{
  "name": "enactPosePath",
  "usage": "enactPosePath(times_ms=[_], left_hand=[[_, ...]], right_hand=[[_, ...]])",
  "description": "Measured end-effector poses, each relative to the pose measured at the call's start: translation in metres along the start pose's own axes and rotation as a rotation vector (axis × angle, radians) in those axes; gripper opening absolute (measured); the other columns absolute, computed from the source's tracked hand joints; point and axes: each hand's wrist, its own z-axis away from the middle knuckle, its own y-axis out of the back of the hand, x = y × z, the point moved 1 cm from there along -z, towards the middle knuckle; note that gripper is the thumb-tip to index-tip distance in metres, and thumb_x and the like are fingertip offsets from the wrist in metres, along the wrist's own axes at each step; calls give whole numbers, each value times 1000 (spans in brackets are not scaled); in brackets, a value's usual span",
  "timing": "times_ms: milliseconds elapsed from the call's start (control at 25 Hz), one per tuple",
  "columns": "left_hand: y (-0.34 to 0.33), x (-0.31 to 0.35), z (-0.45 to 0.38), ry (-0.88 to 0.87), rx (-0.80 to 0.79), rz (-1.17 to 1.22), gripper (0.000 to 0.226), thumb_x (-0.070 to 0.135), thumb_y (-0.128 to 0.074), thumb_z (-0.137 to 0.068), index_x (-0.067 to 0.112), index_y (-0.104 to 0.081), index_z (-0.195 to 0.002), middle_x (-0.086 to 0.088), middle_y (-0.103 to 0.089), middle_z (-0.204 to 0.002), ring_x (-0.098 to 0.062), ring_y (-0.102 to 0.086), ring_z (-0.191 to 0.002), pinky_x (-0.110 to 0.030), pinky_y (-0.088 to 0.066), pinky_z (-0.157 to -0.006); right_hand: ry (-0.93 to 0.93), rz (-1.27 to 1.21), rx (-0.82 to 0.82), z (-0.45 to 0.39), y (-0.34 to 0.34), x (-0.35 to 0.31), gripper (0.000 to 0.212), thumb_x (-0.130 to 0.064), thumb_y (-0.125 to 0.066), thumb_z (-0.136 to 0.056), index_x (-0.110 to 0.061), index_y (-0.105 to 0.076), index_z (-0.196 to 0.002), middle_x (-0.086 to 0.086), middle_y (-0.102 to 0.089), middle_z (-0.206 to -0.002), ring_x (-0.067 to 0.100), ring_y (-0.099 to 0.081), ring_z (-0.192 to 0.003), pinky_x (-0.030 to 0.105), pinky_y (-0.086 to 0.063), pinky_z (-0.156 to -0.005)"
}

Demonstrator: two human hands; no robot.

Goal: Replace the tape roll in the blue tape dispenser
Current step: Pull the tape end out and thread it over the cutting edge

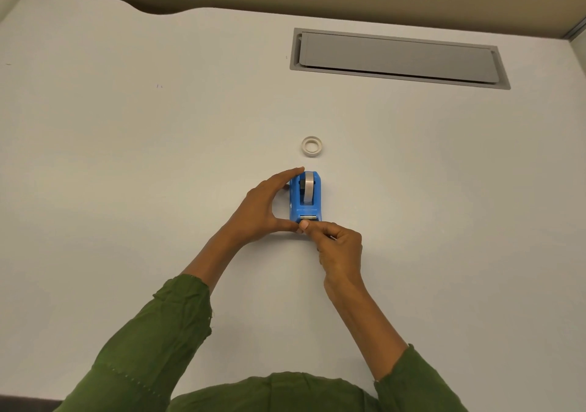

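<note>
Blue dispenser (306, 198) upright mid-tabletop (126, 157), glossy tape roll (308, 187) seated in its slot, cutter facing the wearer. Left hand (265, 206) cupped around its left side; right hand (336, 244) pinched at the cutter end. Spare whitish roll (312, 146) flat just beyond.

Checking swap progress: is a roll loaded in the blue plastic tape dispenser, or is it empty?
Loaded. A grey roll sits upright in the blue plastic tape dispenser; a separate white ring-shaped roll lies flat behind it.
</note>
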Motion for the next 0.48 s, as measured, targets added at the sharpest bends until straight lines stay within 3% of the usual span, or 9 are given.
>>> enactPosePath(times_ms=[120, 280, 480], left_hand=[[0, 0, 1, 8, -1, 0, 92, 36, -81, -63, 32, -29, -138, 8, -41, -143, -1, -44, -111, -22, -34, -93], [0, 0, 0, 10, -3, -3, 92, 34, -81, -63, 32, -29, -139, 7, -41, -143, -3, -44, -112, -25, -35, -94], [-1, -5, -2, 21, -14, -2, 95, 36, -82, -62, 34, -27, -139, 8, -39, -145, -3, -43, -115, -26, -35, -95]], right_hand=[[-97, -14, 18, -2, 1, -1, 18, -25, -79, -71, -13, -76, -83, -5, -60, -59, 8, -46, -53, 20, -40, -54], [-157, -9, -9, -4, 5, -1, 19, -25, -80, -70, -11, -76, -83, 1, -51, -53, 12, -36, -45, 17, -34, -37], [-139, 17, -43, -4, 10, -1, 19, -24, -78, -73, -8, -75, -85, 1, -51, -53, 12, -37, -45, 15, -34, -36]])
